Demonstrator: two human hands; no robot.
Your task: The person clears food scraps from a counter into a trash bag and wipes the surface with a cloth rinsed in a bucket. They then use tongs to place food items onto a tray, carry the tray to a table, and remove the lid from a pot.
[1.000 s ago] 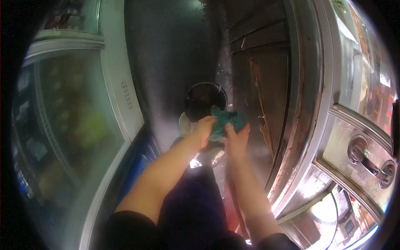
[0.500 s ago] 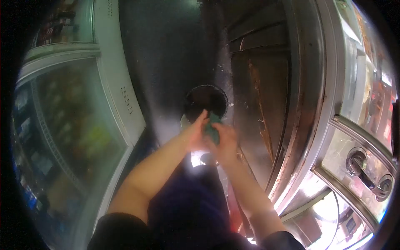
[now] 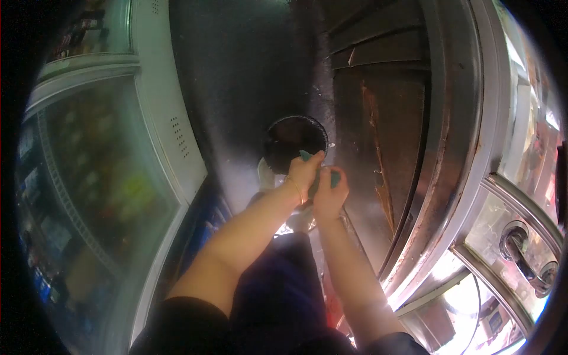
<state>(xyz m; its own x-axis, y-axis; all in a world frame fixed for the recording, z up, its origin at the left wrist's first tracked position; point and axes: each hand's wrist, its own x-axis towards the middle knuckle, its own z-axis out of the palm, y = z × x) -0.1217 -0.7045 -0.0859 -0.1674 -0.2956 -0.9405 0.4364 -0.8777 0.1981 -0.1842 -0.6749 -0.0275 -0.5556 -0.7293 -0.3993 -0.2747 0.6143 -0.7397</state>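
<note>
Left hand (image 3: pixel 303 174) and right hand (image 3: pixel 329 194) have shifted toward two o'clock, grip clenched on the green cloth (image 3: pixel 335 179). It seems mid-wring.

The left hand (image 3: pixel 303 174) and the right hand (image 3: pixel 331 195) both hold a green cloth (image 3: pixel 305 155) tight — only little bits of it poke out. From the hands, a round black tub (image 3: pixel 290 131) sits on the dark floor (image 3: pixel 248 71) at 11 o'clock. A big glass door (image 3: pixel 89 177) is at 9 o'clock, a scratched dark panel (image 3: pixel 393 130) at 2 o'clock — and a shiny metal handle (image 3: pixel 522 255) at 4 o'clock.
</note>
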